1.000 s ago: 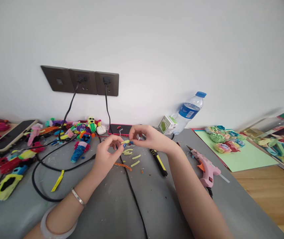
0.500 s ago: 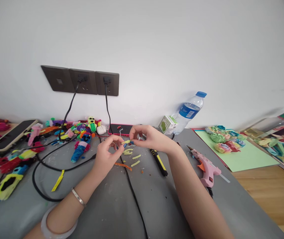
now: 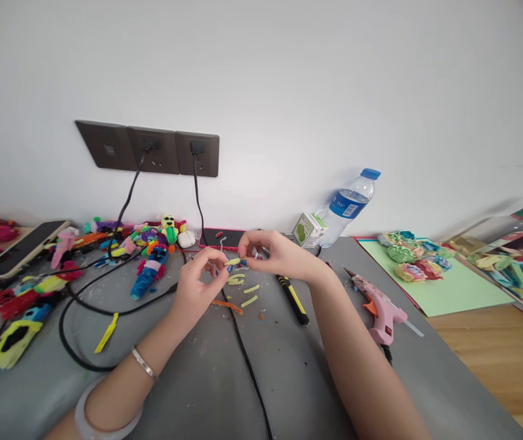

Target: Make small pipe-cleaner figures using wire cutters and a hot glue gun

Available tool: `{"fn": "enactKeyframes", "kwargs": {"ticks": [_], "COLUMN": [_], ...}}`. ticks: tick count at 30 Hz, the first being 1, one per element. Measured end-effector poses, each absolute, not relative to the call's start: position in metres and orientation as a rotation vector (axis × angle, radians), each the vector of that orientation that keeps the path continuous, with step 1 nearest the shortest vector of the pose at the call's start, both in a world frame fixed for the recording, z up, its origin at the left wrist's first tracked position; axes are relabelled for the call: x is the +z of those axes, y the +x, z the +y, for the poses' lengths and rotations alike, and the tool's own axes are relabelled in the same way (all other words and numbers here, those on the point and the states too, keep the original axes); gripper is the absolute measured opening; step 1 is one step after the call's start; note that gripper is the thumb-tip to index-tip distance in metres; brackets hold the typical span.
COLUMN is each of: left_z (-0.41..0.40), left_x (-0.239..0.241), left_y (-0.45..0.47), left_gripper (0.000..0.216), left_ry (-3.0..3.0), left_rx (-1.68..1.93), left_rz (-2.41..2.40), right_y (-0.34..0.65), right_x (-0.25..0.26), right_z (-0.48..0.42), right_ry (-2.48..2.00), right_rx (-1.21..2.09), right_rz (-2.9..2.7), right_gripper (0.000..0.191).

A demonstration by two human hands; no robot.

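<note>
Between my two hands is a short yellow piece of pipe cleaner (image 3: 234, 261), pinched at both ends over the grey table (image 3: 215, 379). My left hand (image 3: 200, 281) has thumb and finger closed on its left end. On the right end, the fingertips of my right hand (image 3: 270, 253) are closed too. Several pale yellow pieces (image 3: 250, 300) lie on the table just below, beside an orange strip (image 3: 228, 307). A black-and-yellow tool (image 3: 294, 300) rests under my right wrist; its far end is partly hidden.
A pink glue gun (image 3: 383, 315) lies at the right, near green paper (image 3: 458, 287) with crumpled paper balls. Behind stand a water bottle (image 3: 348, 205) and a small box (image 3: 310, 229). Fuzzy figures (image 3: 149, 272), a phone (image 3: 21, 247) and black cables (image 3: 250, 360) occupy the left and middle.
</note>
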State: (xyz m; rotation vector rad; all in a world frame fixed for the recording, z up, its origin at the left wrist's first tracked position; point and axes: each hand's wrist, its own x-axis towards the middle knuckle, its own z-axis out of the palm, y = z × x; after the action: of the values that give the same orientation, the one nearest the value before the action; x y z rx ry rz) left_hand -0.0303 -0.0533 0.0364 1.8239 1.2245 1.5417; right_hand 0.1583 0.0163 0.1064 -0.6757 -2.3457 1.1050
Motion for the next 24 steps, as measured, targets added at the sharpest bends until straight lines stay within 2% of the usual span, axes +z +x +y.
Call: {"fn": "enactKeyframes", "kwargs": {"ticks": [24], "left_z": [-0.0497], "left_x": [0.0313], "left_y": [-0.0296], "left_gripper": [0.004], "left_ry": [1.575], "left_rx": [1.606], "left_rz": [1.084], "right_y": [0.1585], "right_x": [0.1063], "right_z": [0.016], "right_ry": [-0.566], "right_rx": [1.156], "right_rz": [-2.275], "right_gripper": [0.009]}}
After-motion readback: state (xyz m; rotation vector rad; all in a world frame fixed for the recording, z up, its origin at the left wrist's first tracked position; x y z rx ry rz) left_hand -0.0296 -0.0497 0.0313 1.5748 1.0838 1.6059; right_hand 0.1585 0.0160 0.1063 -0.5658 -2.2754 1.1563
